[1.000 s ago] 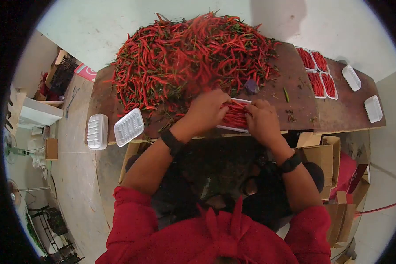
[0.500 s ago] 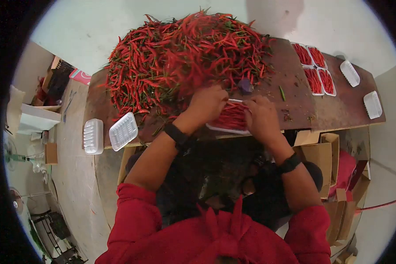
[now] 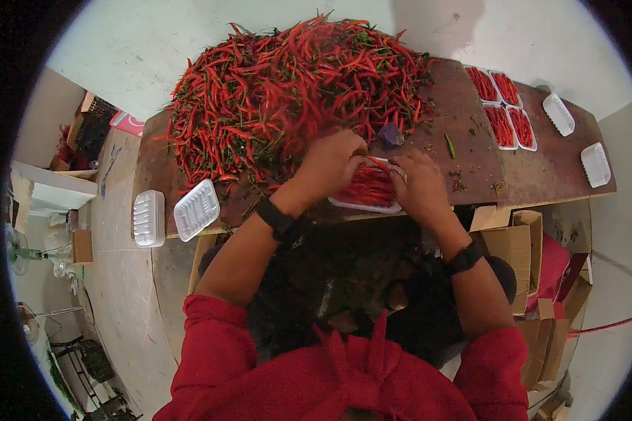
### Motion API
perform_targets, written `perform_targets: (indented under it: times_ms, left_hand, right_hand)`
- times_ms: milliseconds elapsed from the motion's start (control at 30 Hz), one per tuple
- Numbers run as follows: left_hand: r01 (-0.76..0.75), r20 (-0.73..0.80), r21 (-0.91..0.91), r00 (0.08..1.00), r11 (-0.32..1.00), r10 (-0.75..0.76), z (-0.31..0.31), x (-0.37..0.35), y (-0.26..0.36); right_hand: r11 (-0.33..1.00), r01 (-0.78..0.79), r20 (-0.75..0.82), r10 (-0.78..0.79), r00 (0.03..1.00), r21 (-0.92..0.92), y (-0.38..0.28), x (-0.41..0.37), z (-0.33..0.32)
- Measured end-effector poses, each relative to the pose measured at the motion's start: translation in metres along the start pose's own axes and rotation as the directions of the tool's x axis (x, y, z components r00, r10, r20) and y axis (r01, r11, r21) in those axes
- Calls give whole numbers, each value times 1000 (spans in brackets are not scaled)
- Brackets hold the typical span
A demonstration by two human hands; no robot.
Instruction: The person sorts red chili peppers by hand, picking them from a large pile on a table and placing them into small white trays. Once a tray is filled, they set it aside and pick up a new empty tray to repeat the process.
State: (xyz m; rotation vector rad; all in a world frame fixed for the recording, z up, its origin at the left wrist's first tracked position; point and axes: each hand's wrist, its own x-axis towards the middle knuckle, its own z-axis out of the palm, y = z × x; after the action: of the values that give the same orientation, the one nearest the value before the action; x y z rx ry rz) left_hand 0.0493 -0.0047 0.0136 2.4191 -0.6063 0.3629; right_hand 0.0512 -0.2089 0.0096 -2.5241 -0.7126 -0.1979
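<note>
Red chillies lie left-to-right in a white tray at the near edge of the table, between the left hand and right hand, both curled over its ends, grip unclear.

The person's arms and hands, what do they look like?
The left sleeve and right sleeve are red and end well short of the wrists. A black band circles the left wrist, another the right. The left hand and right hand wear no gloves.

Fisheye-bowed edges fall to black, and the chilli heap partly blurs.
</note>
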Motion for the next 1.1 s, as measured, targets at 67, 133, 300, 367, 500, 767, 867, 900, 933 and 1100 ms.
perform_targets:
  times_ms: [67,133,300,367,500,767,867,900,933,1100]
  left_hand:
    - [-10,-30,-68,1000,998,8,-4,1,7]
    - [-20,-42,-71,999,997,17,-4,1,7]
    - [-15,-68,-126,998,992,7,-3,-1,5]
    - [-2,-94,-163,995,987,-13,-4,-1,7]
    - [-21,-90,-133,996,991,9,-3,-2,7]
    - [61,152,106,985,993,-76,0,-8,0]
    - [59,172,126,982,990,-81,3,-12,-4]
    - [59,173,125,982,990,-81,2,-12,-3]
    - [61,194,131,977,990,-86,1,-11,-2]
    - [34,231,134,971,990,-65,-3,-10,0]
  right_hand:
    - [1000,-10,-5,10,1000,21,-1,0,0]
    - [999,-19,-30,21,999,40,-3,0,-2]
    - [990,-28,-4,29,1000,138,-1,0,-2]
    - [983,-43,25,39,999,178,-2,0,-3]
    - [984,-99,63,91,994,148,-6,1,-5]
    - [990,-77,61,85,995,-115,-1,5,2]
    - [984,-86,58,96,994,-153,1,5,3]
    - [983,-90,58,101,993,-160,2,5,4]
    - [981,-95,58,106,993,-168,2,5,4]
    - [983,-76,40,83,996,-165,3,6,5]
